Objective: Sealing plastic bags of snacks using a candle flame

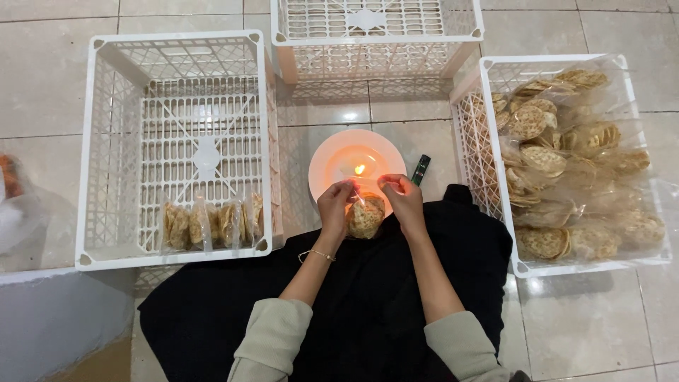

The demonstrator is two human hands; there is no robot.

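Presently, both the left hand (336, 209) and right hand (402, 198) pinch shut on one cracker bag (365, 218) at the candle flame (359, 169); few sealed bags (212, 225) in left crate (95, 141), many unsealed (566, 163) in right crate (467, 127).

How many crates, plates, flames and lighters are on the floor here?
White plastic crates: 3
White plate: 1
Small flame: 1
Dark lighter: 1
Total: 6
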